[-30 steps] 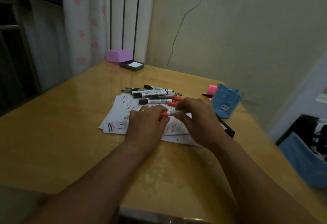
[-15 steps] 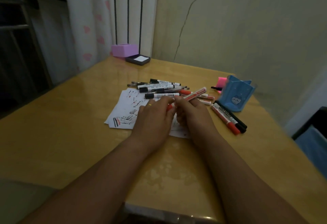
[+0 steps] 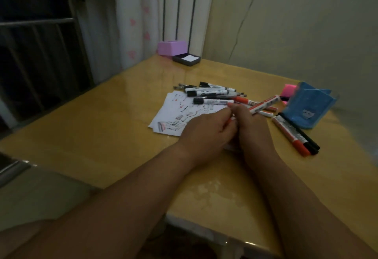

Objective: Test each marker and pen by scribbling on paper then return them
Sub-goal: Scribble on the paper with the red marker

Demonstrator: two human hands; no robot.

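Hands: two are counted, the left hand (image 3: 206,130) and the right hand (image 3: 254,133)
Held marker: one (image 3: 264,104) is gripped in the right hand
Red cap: one (image 3: 229,121) is pinched in the left hand
Side markers: three (image 3: 290,132) are laid together
Piled markers: at least five (image 3: 208,93); an exact count cannot be made
Paper sheets: a thin stack (image 3: 173,115), number not told
Blue holder: one (image 3: 306,109)
Pink item: one (image 3: 287,91)
Purple box: one (image 3: 172,47)
Dark tray: one (image 3: 177,59)

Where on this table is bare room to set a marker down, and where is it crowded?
Bare: the table left of the paper; the strip between the dark tray and the marker pile; the near corner by the three markers. Crowded: from the pile past the left hand and right hand, holding the red marker, to the blue holder.
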